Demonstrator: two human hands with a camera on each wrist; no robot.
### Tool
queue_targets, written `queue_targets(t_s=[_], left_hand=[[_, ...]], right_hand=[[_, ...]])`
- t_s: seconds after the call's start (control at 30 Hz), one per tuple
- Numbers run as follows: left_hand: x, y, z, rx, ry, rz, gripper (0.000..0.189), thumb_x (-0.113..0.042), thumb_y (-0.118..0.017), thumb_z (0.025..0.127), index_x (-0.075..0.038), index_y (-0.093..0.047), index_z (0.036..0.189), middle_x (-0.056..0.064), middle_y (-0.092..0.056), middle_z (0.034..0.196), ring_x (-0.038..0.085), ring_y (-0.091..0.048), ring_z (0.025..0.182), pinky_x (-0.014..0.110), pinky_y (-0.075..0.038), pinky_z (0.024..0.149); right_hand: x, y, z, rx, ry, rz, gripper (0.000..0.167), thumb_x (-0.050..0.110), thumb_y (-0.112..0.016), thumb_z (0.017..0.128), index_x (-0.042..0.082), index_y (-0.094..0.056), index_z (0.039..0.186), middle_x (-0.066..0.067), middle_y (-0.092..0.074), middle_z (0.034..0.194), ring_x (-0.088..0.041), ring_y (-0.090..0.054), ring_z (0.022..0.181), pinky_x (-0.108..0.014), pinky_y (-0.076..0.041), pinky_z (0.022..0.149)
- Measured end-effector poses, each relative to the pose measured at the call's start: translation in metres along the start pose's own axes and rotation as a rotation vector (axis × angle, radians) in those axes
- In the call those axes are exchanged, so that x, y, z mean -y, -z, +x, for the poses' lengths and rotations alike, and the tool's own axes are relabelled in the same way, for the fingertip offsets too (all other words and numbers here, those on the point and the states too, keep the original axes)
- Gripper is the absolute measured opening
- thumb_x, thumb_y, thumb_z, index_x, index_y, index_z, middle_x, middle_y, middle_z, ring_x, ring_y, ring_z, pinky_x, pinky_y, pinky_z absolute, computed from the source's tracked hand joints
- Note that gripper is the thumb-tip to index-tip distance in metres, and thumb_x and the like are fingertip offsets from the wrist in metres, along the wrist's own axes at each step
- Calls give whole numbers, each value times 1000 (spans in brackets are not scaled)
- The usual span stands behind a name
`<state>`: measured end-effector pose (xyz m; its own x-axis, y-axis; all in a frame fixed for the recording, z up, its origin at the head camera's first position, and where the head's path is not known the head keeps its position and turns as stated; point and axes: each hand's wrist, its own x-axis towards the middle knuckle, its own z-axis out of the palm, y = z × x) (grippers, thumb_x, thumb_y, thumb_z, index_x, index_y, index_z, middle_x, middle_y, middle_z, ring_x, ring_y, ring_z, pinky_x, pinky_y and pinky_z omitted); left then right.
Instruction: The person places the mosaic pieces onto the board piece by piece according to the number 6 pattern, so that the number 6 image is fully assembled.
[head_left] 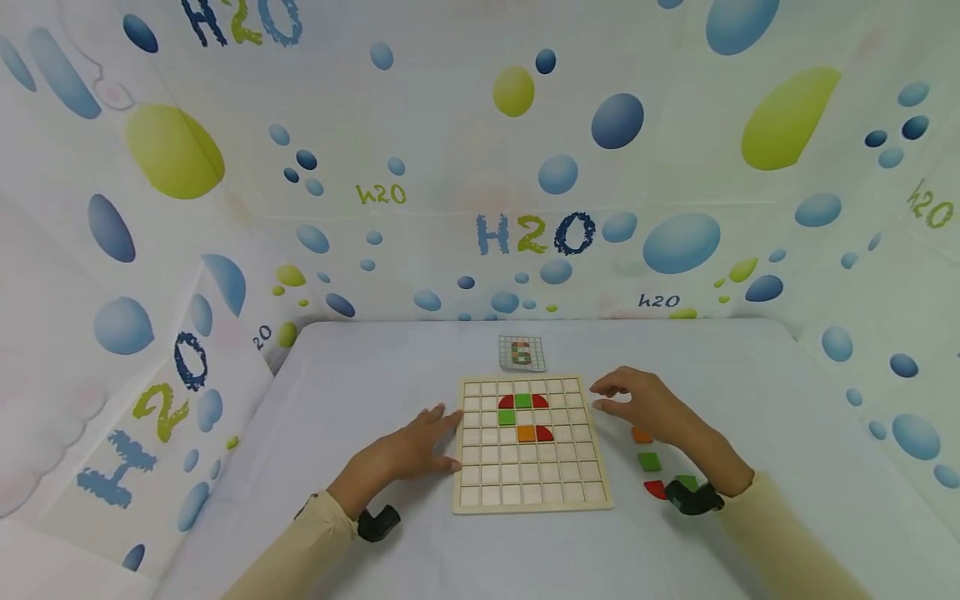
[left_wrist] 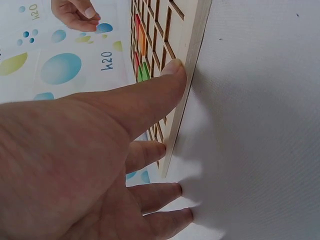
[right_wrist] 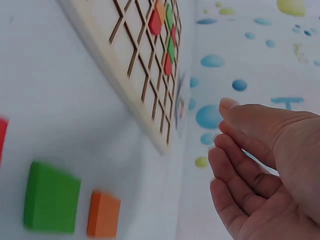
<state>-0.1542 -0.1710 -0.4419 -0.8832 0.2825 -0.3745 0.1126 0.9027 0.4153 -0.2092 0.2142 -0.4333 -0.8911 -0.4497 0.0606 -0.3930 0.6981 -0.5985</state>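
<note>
A wooden grid board (head_left: 533, 510) lies on the table in front of me. Its cells hold red quarter-round pieces (head_left: 545, 433), green square pieces (head_left: 522, 401) and an orange square piece (head_left: 527, 433). My left hand (head_left: 406, 450) steadies the board's left side, its thumb tip (left_wrist: 173, 67) on the rim and the other fingers spread, some on the cloth. Beside the upper right corner of the board hovers my right hand (head_left: 651, 406), fingers loosely bent, thumb apart from the index finger in the head view, nothing between them.
Right of the board lie loose pieces: an orange one (head_left: 642, 435), two green squares (head_left: 649, 462) and a red one (head_left: 655, 489), partly near the right wrist camera (head_left: 693, 498). Behind the board lies a small pattern card (head_left: 522, 354). A printed curtain (head_left: 435, 208) surrounds the white table.
</note>
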Motion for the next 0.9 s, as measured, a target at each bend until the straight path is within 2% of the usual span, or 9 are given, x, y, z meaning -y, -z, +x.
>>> queue_targets(t_s=[0.23,0.43,0.7,0.9], left_hand=[[0,1,0,7,-4,17,86,-39,-79,95,-17,-35,166,21,-24,173,44,-20,161,66,-31,123],[-1,1,-1,9,5,2,86,-38,-80,95,-17,-36,166,20,-24,173,44,-19,161,66,-30,123],[-1,1,-2,7,4,-6,86,-38,-80,95,-17,-36,166,20,-24,173,44,-19,161,67,-30,123],[-3,3,-4,-1,-8,-13,85,-37,-80,95,-16,-37,165,22,-24,173,46,-20,160,68,-30,122]], right_hand=[[-26,12,-20,-56,-62,-15,29,17,-77,98,6,-74,125,-9,-72,117,-28,-67,109,-55,-57,101],[-41,17,-34,-74,-112,-13,30,17,-77,98,5,-73,125,-11,-72,119,-33,-68,111,-56,-57,100],[-53,14,-51,-14,-206,12,36,22,-78,97,7,-72,129,-14,-70,125,-40,-65,119,-55,-59,98],[-53,12,-57,16,-231,9,39,24,-78,96,7,-71,131,-13,-69,124,-41,-63,120,-56,-58,98]])
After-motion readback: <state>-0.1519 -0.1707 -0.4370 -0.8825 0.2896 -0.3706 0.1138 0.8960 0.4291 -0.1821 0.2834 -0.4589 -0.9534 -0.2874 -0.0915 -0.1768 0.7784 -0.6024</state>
